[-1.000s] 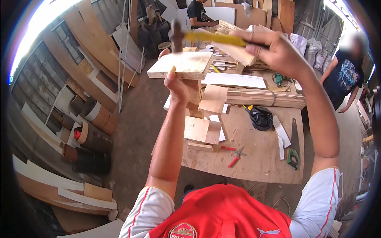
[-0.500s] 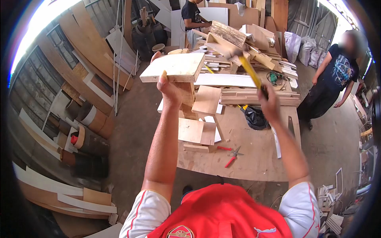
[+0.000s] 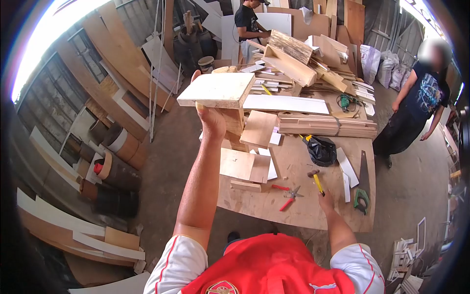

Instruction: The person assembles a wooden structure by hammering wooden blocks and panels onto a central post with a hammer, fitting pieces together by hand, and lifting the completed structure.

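My left hand grips a pale wooden board by its left end, thumb on the near edge and fingertips showing behind. The board lies flat over an upright wooden piece; whether they are joined I cannot tell. Low over the right front of the workbench, my right hand is closed round the handle of a hammer, its head pointing away from me. Red-handled snips lie open to the hammer's left. A handsaw with a green handle is to the right.
A black plastic bag and stacked wooden strips lie mid-bench. Offcuts pile up behind, near a green corded power tool. One person stands at the right; another is at the far end.
My right hand has brought the hammer down from beside the raised board to low over the bench's front right. My left hand still holds the board. The view has shifted slightly.
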Motion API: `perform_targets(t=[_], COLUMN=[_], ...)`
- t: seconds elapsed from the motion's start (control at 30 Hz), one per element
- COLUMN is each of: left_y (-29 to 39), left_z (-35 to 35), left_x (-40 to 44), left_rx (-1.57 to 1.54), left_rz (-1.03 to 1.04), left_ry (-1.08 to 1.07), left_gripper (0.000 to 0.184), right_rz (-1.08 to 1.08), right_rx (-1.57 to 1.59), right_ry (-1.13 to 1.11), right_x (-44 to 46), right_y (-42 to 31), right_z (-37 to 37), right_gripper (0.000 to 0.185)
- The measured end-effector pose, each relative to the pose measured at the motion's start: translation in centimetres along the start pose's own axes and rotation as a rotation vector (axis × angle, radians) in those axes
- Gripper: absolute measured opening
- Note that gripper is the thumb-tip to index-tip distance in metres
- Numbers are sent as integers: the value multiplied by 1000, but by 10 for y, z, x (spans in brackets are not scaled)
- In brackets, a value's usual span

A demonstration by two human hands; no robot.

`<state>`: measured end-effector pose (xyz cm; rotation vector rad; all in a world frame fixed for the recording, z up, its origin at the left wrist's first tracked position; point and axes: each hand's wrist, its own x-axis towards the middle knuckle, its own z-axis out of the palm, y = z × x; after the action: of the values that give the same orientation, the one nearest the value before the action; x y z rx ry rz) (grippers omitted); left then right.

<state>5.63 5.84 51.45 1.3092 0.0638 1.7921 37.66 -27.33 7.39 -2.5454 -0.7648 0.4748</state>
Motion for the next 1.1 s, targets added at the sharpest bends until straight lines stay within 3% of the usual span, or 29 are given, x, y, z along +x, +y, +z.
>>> perform_targets(t=[0.07, 0.17, 0.27, 0.3, 0.37, 0.4, 0.47, 0.5, 0.57, 0.67, 0.77, 0.9, 1.1], left_y=[1, 10, -14, -22, -13, -11, -17, -20, -14, -23, -20, -3, -1], left_z=[-2, -3, -42, -50, -38, -30, -18, -14, -6, -8, 0, 2, 4], left_x=[-2, -9, -22, -25, -30, -34, -44, -48, -50, -51, -50, -46, -45], left_rx=[10, -20, -62, -165, -126, -106, 32, 122, 346, 459, 463, 644, 768], left_rz=[-35, -177, -223, -202, -150, -126, -5, 31, 159, 224, 321, 411, 505], left_ry=[-16, -44, -167, -141, -51, -6, 79, 104, 145, 203, 245, 166, 187], left_gripper=[101, 126, 118, 107, 107, 107, 90, 83, 67, 65, 48, 38, 33], right_rz=[20, 31, -19, -50, -212, -562, -881, -929, -1304, -1676, -1766, -1795, -1733], right_rx=[-20, -108, -233, -217, -46, 151, 224, 283, 381, 385, 200, 211, 240], right_ry=[-1, -10, 35, 50, 40, 322, 409, 409, 532, 553, 536, 394, 353], right_x=[4, -4, 1, 7, 23, 18, -8, -31, -82, -132, -140, -121, -112], right_y=[16, 13, -6, -32, -110, -146, -257, -304, -382, -455, -493, -507, -505], right_z=[11, 6, 3, -10, -50, -67, -143, -178, -247, -305, -319, -306, -295], right_gripper=[38, 38, 39, 41, 48, 57, 70, 74, 77, 77, 64, 48, 45])
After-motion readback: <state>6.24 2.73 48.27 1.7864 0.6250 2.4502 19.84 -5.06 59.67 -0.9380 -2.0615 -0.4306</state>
